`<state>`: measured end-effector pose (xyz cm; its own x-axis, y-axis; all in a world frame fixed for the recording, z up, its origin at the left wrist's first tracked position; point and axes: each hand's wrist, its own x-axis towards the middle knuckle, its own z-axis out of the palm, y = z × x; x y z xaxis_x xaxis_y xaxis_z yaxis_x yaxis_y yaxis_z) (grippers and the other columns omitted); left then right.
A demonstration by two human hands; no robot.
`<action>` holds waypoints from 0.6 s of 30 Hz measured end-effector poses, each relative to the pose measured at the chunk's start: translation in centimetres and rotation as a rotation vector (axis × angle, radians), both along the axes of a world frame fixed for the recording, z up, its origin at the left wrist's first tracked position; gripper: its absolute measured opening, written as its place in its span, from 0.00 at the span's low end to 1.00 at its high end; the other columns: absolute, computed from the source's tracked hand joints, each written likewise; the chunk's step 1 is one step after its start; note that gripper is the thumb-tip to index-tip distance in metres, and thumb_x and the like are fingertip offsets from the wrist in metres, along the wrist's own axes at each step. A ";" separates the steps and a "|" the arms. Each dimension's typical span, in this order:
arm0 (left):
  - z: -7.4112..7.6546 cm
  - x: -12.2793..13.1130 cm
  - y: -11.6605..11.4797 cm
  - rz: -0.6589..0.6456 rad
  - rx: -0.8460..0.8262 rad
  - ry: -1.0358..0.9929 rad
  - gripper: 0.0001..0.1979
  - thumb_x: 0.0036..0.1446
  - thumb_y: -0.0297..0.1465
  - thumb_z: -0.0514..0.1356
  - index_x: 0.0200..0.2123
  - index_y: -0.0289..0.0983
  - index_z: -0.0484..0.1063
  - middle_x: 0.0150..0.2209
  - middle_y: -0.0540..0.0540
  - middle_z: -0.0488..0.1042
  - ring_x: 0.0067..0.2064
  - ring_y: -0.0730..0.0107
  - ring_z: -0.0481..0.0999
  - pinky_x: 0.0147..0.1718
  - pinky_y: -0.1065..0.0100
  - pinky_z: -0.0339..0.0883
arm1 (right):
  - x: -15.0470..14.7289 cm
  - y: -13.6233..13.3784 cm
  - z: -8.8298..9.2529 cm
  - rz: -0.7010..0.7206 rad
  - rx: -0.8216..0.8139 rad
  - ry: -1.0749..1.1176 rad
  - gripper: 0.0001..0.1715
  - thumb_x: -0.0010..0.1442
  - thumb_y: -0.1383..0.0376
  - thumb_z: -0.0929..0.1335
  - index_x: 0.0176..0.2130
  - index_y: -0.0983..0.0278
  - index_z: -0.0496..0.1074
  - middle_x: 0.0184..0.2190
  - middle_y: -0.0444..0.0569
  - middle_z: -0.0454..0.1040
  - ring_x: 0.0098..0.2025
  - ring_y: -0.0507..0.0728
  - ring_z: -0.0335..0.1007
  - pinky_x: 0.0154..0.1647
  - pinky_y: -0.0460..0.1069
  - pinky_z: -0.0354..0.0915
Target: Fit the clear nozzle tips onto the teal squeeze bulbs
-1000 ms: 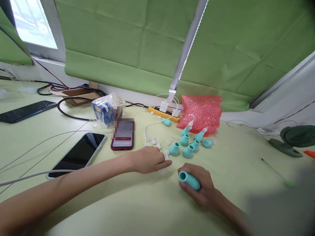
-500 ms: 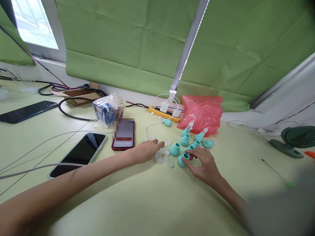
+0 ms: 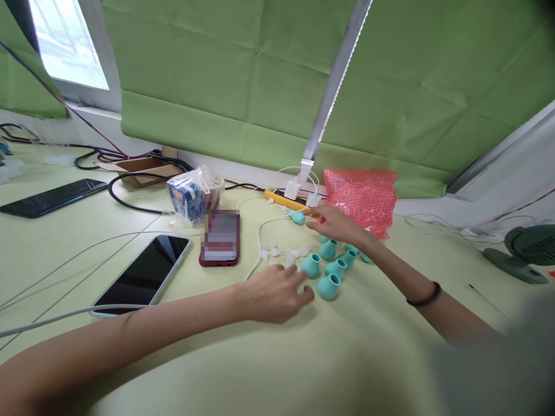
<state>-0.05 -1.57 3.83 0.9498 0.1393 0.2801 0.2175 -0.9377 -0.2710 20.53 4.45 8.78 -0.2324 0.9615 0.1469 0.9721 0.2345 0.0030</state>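
Note:
Several teal rubber bulbs [image 3: 328,286] stand in a cluster on the pale green table [image 3: 243,370]. A single teal bulb [image 3: 297,217] lies apart, near the yellow power strip [image 3: 281,200]. My right hand [image 3: 335,223] is stretched out over the cluster, its fingers extended and its fingertips just right of that single bulb. My left hand [image 3: 277,293] rests knuckles up just left of the nearest bulbs. Its fingers are curled under, hiding whatever is beneath them. Small clear plastic tips [image 3: 277,253] lie scattered just beyond my left hand.
A red phone [image 3: 221,238] and a black-screened phone [image 3: 145,274] lie to the left, with white cables across the table. A bagged milk carton [image 3: 191,193], a pink bubble bag [image 3: 362,196], a cardboard box [image 3: 143,167] and a green fan [image 3: 526,251] stand around.
My right hand set down the teal bulb by the cluster, then reached farther back toward the single bulb. My left hand drew back toward me from the clear tips.

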 end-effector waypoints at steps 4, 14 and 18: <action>-2.1 0.3 -0.8 -0.252 0.039 0.029 0.09 0.55 0.22 0.47 0.37 0.35 0.63 0.29 0.44 0.64 0.30 0.66 0.65 0.18 0.69 0.59 | 0.0 5.9 -1.6 -0.067 -0.093 -0.095 0.18 0.52 0.60 0.64 0.42 0.66 0.67 0.39 0.54 0.70 0.41 0.60 0.64 0.36 0.50 0.59; -3.0 0.3 1.1 -0.087 0.009 0.017 0.07 0.54 0.21 0.48 0.27 0.33 0.63 0.27 0.43 0.64 0.30 0.66 0.65 0.20 0.70 0.59 | -0.4 6.6 -3.1 -0.160 -0.003 -0.107 0.19 0.45 0.61 0.68 0.36 0.70 0.68 0.34 0.56 0.70 0.36 0.58 0.65 0.31 0.48 0.58; -2.5 0.1 1.1 -0.101 -0.005 -0.016 0.06 0.53 0.24 0.48 0.27 0.34 0.64 0.27 0.44 0.65 0.28 0.67 0.65 0.20 0.70 0.58 | 0.3 3.9 -0.7 -0.117 -0.020 -0.043 0.11 0.36 0.61 0.71 0.19 0.67 0.69 0.17 0.46 0.69 0.25 0.54 0.65 0.23 0.45 0.56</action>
